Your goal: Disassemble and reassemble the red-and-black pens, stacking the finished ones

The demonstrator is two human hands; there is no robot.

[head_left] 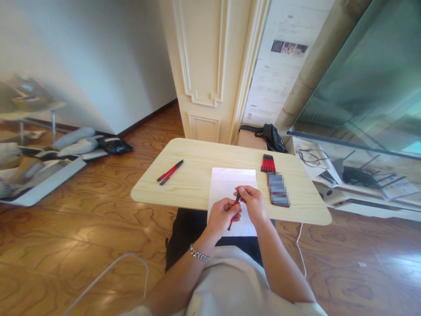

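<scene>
A red pen with black ends [232, 220] is held between my two hands, tilted above a white sheet of paper [219, 182]. My left hand [223, 216] pinches its red barrel. The fingers of my right hand [252, 202] are closed on its black upper end. The sheet lies on the small table and reaches past its near edge. To the left rest two red and black pens [170, 172], side by side. Several more such pens [268, 163] form a neat row to the right, just beyond a phone-like rectangular thing [278, 189] whose face is blurred out.
The pale wooden table [190, 193] has rounded corners. A black bag [271, 137] sits past its far edge. On the right stands a low white cabinet [362, 206] with cables and papers. Packages [79, 142] lie on the floor at left. A white cable [300, 248] hangs at right.
</scene>
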